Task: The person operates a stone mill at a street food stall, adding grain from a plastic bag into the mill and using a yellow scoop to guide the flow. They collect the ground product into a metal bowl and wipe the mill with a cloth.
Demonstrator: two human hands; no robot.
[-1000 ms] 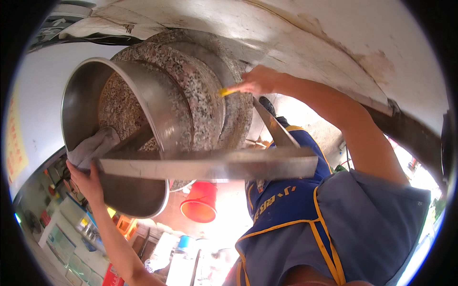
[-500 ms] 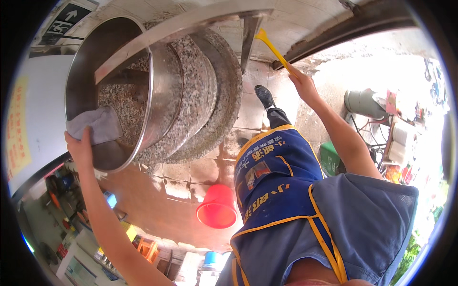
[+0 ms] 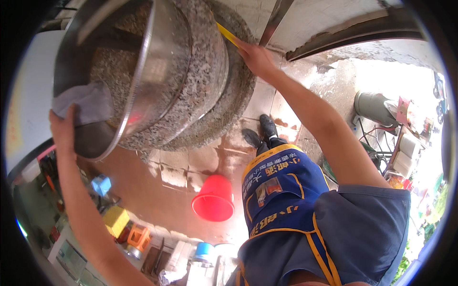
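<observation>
A large round stone mill (image 3: 206, 62) of speckled grey granite stands at the upper left, with a wide steel hoop (image 3: 162, 66) around its top. My left hand (image 3: 64, 126) is closed on a grey cloth (image 3: 88, 102), which it presses against the hoop's near left rim. My right hand (image 3: 257, 61) grips a yellow handle (image 3: 226, 32); its far end is hidden beside the mill's stone side. A steel bar (image 3: 102, 16) crosses over the mill's opening.
A red bucket (image 3: 213, 198) is on the wet tiled floor near the mill. To the right are a grey gas cylinder (image 3: 375, 107) and a rack with bowls. An orange stool (image 3: 138, 237), a yellow box (image 3: 116, 221) and a blue tub (image 3: 204, 251) lie below. A brown metal beam (image 3: 353, 35) borders the wall.
My right hand has moved left and inward, bringing the yellow-handled tool from beside the wall to the mill's side. My left hand stays on the cloth at the rim. My feet have shifted.
</observation>
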